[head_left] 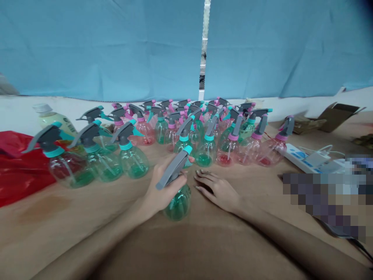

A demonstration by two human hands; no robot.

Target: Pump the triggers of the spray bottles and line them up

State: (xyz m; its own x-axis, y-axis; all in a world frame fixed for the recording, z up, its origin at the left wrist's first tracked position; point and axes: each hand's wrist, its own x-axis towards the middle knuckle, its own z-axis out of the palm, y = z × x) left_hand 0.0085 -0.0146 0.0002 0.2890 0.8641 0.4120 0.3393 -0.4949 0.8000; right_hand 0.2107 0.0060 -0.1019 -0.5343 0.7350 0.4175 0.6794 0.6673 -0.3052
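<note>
My left hand [163,186] is wrapped round the neck of a clear green spray bottle [178,205] with a grey trigger head, standing on the brown table [87,221] in front of me. My right hand [217,188] lies flat on the table just right of that bottle, fingers stretched out towards it, holding nothing. Behind both hands stands a crowd of several similar spray bottles, green ones [132,157] with teal collars and pink ones [256,147] with pink collars.
A red plastic bag [17,167] lies at the left edge. A pale drink bottle [54,118] stands behind the left sprayers. A white power strip [300,157] with cable lies at right, an open cardboard box [335,114] behind it. Blue cloth [116,46] hangs at the back.
</note>
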